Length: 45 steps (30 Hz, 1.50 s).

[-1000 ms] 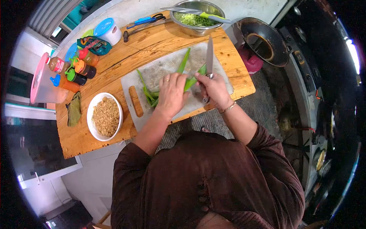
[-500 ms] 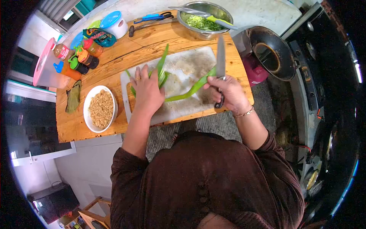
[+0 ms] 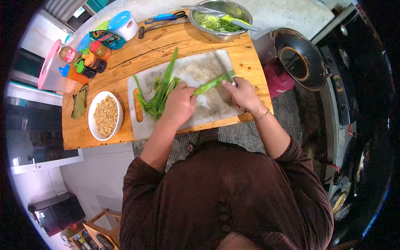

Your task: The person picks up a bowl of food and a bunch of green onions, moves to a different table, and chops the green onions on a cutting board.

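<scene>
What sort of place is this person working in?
Probably a home kitchen: a wok sits beside the wooden counter, the right hand holds a knife to green leaves on a cutting board, and sauce bottles stand nearby.

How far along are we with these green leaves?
Done: chopped greens already lie in the steel bowl. In hand: the left hand and right hand stretch one leaf over the board, the right also gripping the knife. Left: a bundle of whole leaves lies uncut beside the left hand.

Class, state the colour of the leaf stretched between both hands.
Green; the leaf shows best in the head view.
</scene>
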Motion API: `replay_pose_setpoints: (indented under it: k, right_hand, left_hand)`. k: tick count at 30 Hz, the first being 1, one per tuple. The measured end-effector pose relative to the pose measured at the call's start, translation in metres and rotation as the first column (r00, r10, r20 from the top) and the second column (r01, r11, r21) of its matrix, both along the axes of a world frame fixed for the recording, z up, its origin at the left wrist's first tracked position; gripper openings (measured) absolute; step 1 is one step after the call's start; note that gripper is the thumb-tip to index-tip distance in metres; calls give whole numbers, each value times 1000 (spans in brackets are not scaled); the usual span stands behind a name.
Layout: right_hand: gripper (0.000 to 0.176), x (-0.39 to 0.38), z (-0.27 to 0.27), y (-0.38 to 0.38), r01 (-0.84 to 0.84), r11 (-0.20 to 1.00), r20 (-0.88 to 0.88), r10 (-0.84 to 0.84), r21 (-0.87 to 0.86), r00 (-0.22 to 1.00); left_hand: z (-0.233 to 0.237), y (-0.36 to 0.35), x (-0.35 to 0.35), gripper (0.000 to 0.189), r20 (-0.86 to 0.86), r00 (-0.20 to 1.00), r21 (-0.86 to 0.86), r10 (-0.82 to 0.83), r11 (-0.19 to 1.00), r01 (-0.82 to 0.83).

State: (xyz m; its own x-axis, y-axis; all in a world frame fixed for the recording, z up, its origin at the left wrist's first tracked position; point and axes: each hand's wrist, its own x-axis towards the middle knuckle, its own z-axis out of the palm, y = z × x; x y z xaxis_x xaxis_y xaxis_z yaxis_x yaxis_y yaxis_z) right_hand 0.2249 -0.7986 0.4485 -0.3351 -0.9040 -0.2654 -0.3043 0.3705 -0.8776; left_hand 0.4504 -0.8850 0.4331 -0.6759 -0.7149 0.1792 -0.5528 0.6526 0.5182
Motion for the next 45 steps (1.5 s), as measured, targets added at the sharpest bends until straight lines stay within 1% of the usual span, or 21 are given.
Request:
replay_pose_setpoints:
  k: [2, 3, 6, 7, 9, 10, 11, 12, 14, 15, 18, 21, 24, 27, 30, 33, 36, 39, 42, 43, 45]
  right_hand:
    - [37, 3, -30, 15, -89, 974, -302, 22, -210, 953]
    - [37, 11, -1, 24, -100, 991, -189, 82, -85, 979]
    - [33, 16, -19, 46, -190, 957, -410, 86, -220, 908]
    - [29, 19, -19, 54, -262, 921, -440, 116, -288, 891]
    - [30, 30, -17, 63, -271, 945, -447, 167, -182, 879]
    - [30, 35, -17, 66, -273, 954, -449, 190, -127, 873]
    - [39, 37, -23, 68, -328, 938, -479, 239, -111, 845]
    - [39, 41, -23, 68, -330, 940, -490, 248, -87, 836]
    - [40, 53, -22, 67, -329, 944, -511, 264, -40, 818]
    - [50, 56, -18, 67, -372, 927, -554, 291, -37, 780]
    - [59, 65, -17, 66, -397, 918, -593, 331, 20, 734]
    - [63, 75, -18, 69, -403, 915, -642, 311, 3, 701]
    - [61, 79, -16, 68, -394, 914, -666, 352, 94, 658]
    - [61, 82, -20, 65, -389, 917, -706, 331, 85, 626]
    - [60, 86, -26, 53, -359, 930, -726, 303, 83, 617]
    - [60, 95, -18, 45, -302, 938, -689, 333, 171, 644]
    - [61, 97, -16, 49, -286, 950, -693, 289, 123, 661]
    - [63, 101, -17, 60, -268, 936, -689, 348, 227, 635]
    - [58, 94, -17, 77, -253, 961, -648, 261, 108, 716]
    - [52, 87, -24, 80, -282, 959, -618, 206, -27, 759]
    - [41, 72, -41, 82, -305, 905, -529, 111, -295, 841]
  left_hand:
    - [-1, 6, 2, 19, 132, 987, -126, 97, 989, -81]
    - [-1, 8, 2, 17, 190, 970, -191, 150, 975, -113]
    - [7, 9, 4, 18, 38, 989, -306, 146, 943, -127]
    - [7, 9, 3, 19, -11, 994, -259, 106, 960, -105]
    - [4, 8, -1, 22, -113, 993, -167, 30, 985, -49]
    - [-3, 8, -1, 22, -112, 993, -184, 28, 982, -48]
    - [-13, 9, -1, 23, -112, 993, -200, 25, 979, -47]
    - [-21, 9, -2, 24, -114, 993, -219, 20, 975, -44]
    - [-34, 8, -4, 22, -166, 985, -203, 41, 976, -74]
    - [-38, 9, -4, 21, -191, 980, -192, 52, 977, -89]
    - [-44, 10, -4, 17, -256, 966, -199, 36, 976, -90]
    - [-41, 9, -4, 13, -267, 963, -206, 12, 976, -69]
    - [-43, 5, -3, 10, -279, 958, -222, -58, 975, -6]
    - [-45, 3, -2, 8, -242, 967, -241, -79, 970, 19]
    - [-49, 3, -1, 6, -230, 972, -201, -54, 980, 7]
    - [-51, 5, 3, 12, -167, 982, -179, -92, 982, 62]
    - [-53, 5, 4, 15, -266, 961, -217, -81, 976, 23]
    - [-57, -2, 12, 15, -153, 987, -199, 50, 977, -80]
    - [-58, -7, 17, 13, -214, 976, -214, 42, 973, -89]
    - [-56, -7, 17, 13, -232, 972, -205, 42, 974, -91]
    - [-50, -6, 17, 13, -265, 963, -185, 42, 978, -94]
